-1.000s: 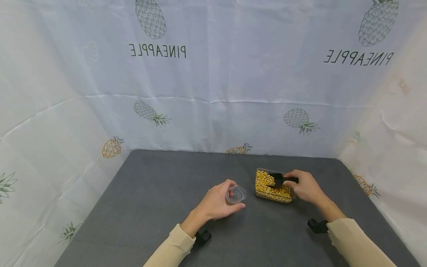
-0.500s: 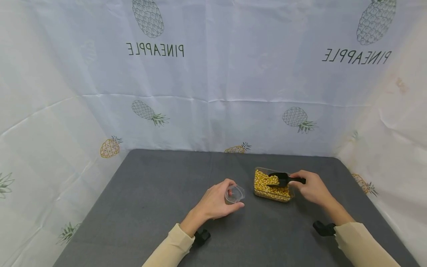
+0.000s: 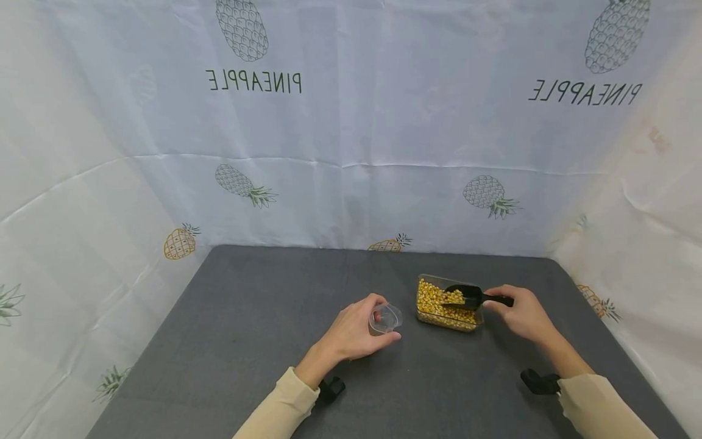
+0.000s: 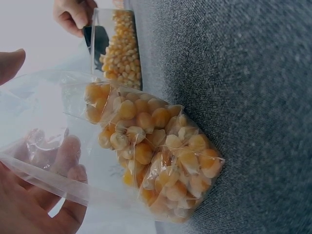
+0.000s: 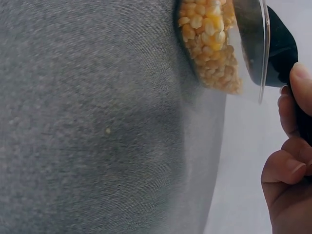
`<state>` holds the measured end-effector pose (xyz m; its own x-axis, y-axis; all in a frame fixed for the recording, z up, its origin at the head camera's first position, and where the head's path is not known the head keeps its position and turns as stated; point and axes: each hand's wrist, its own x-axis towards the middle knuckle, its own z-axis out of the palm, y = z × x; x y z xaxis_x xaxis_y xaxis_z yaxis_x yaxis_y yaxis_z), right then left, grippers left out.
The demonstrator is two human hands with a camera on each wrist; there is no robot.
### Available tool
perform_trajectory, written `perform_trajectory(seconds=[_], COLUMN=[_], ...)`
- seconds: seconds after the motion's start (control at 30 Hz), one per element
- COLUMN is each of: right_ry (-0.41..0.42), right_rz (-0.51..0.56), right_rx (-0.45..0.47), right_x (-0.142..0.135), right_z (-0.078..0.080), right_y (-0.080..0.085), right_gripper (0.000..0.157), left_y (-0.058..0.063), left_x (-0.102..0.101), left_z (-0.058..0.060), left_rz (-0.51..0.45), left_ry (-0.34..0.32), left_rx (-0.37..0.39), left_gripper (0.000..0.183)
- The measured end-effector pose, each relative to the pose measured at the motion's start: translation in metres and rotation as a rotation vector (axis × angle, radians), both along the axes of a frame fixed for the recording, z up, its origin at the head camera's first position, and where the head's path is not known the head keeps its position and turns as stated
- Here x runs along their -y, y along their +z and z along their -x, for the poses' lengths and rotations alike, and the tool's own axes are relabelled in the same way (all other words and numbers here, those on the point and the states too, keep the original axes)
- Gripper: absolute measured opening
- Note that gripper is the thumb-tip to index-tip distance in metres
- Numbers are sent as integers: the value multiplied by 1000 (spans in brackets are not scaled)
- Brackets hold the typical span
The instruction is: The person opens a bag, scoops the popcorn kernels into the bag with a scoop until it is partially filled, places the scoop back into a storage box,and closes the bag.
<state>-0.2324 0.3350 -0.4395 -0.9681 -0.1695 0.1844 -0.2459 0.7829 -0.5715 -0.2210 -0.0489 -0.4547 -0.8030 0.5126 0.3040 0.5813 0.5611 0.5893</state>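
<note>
- Head view: the right hand (image 3: 521, 314) grips the black scoop (image 3: 473, 297) by its handle, blade inside the clear box (image 3: 439, 281) of corn kernels (image 3: 430, 299).
- The left hand (image 3: 356, 332) curls around the mouth of the clear bag (image 4: 109, 192), kernels in its bottom.

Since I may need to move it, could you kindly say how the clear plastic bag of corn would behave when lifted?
The clear plastic bag is probably floppy, as its clear film is creased. It is likely bottom-heavy, since the corn kernels are gathered at its lower end. Kernels could spill if it tips, because its mouth looks open.
</note>
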Motion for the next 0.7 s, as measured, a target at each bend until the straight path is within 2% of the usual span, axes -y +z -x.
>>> perform_trajectory(seconds=[0.37, 0.7], right_ry=[-18, 20], right_rz=[26, 49], right_rx=[-21, -46], right_x=[-4, 2], right_z=[-3, -10], right_y=[-6, 2], right_gripper=[35, 34], left_y=[1, 1], left_x=[0, 0], left_z=[-1, -1], left_rz=[-1, 1], left_ry=[5, 5], left_rx=[13, 7], left_gripper=[60, 61])
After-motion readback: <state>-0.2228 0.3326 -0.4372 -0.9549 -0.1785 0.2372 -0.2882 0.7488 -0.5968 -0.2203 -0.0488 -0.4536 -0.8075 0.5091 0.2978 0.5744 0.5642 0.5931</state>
